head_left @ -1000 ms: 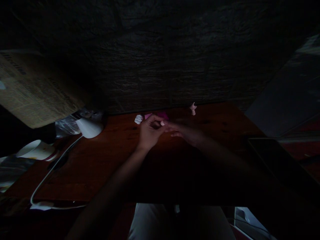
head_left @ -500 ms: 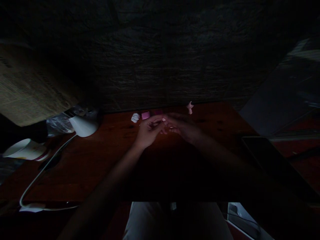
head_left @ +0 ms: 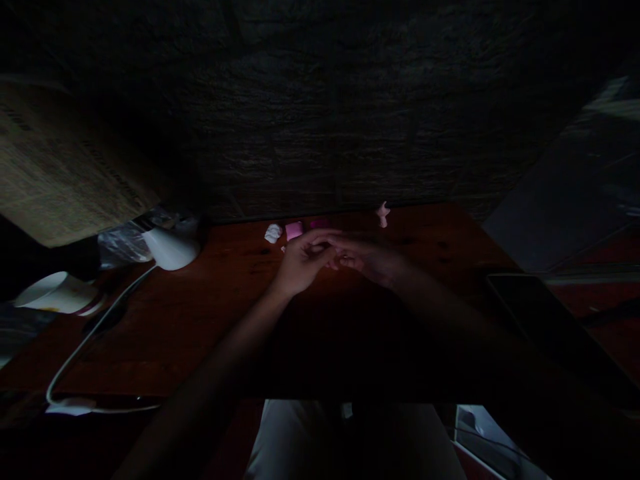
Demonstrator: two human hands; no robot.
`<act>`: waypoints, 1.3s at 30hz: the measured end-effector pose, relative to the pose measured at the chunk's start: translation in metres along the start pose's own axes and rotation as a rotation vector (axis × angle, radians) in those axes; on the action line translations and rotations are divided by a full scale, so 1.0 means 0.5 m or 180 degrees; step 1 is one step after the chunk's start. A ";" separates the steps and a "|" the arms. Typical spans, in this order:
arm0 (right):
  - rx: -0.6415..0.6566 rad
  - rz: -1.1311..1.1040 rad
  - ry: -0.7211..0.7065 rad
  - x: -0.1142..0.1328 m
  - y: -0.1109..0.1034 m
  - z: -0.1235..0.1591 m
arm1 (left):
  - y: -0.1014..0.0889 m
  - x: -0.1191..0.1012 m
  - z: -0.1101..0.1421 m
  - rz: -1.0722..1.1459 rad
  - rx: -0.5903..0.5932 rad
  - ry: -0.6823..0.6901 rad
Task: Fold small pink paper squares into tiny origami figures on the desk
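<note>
Above the middle of a reddish-brown wooden table (head_left: 200, 333), my left hand (head_left: 303, 263) and my right hand (head_left: 367, 259) meet, fingertips pressed together. Fingers on both hands are bent and closed. Whatever lies between them is hidden and too dark to make out. Just beyond my left hand are a pink block (head_left: 294, 231), a white crumpled-looking lump (head_left: 273, 233) and a darker magenta piece (head_left: 320, 223). A small pale pink shape with a forked top (head_left: 383, 215) stands farther right, near the wall, apart from my right hand.
At the left are a white cone-shaped object (head_left: 173, 251) with a white cable (head_left: 75, 350), a paper cup (head_left: 57, 293), clear plastic (head_left: 123, 245) and a cardboard box (head_left: 65, 167). A dark flat device (head_left: 550, 327) lies right. A dark textured wall (head_left: 320, 133) rises behind.
A pale pink bit that showed between my fingertips is now covered by my fingers. The hands stay together in nearly the same place; the view has shifted slightly.
</note>
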State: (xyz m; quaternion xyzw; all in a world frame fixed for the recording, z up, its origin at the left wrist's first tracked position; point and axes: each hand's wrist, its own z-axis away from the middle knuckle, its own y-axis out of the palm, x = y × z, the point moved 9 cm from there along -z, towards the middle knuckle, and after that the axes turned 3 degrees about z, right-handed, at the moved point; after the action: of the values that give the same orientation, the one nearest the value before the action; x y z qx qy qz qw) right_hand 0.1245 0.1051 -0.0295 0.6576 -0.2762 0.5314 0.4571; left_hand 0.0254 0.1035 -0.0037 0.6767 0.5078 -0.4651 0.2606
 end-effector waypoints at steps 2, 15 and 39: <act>0.0030 -0.0045 -0.0012 0.005 0.005 0.002 | -0.002 0.001 0.001 0.0010 -0.0031 0.0004; -0.0895 0.0256 -0.0124 0.004 -0.068 -0.001 | -0.031 -0.017 0.004 -0.0571 -0.0661 0.0228; -0.0480 0.0018 -0.0089 0.001 -0.040 -0.009 | -0.020 -0.031 0.009 -0.0961 -0.0587 0.0539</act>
State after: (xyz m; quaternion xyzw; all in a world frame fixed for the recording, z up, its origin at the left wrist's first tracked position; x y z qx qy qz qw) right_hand 0.1399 0.1177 -0.0351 0.6278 -0.3237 0.5012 0.4998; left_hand 0.0138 0.0963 0.0092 0.6028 0.6641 -0.3919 0.2051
